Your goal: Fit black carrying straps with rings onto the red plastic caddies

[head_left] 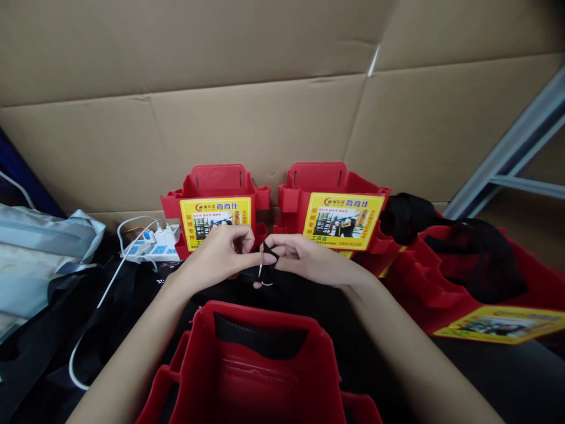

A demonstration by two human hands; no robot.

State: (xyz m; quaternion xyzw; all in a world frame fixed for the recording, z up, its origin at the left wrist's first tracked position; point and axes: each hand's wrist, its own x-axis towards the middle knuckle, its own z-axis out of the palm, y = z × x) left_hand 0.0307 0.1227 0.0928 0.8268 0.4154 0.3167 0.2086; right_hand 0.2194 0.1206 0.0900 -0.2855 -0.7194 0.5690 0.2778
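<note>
Here on my feed, just below centre at six o'clock, it's a black strap end (270, 254), pinched up and folded to a small peak! Hanging at its seven o'clock, a thin, shiny metal ring (260, 268), tilted nearly edge-on to me, its lower curve catching the light. And nearest me, low at six, the red box (265, 380), mouth open towards me, a black band (260, 338) lying across its inner wall at twelve.

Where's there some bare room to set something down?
Best guess: the dark surface between the right forearm and the rightmost red box. Inside the near red box also looks open. Left is crowded: power strip, white cable, black straps.
</note>
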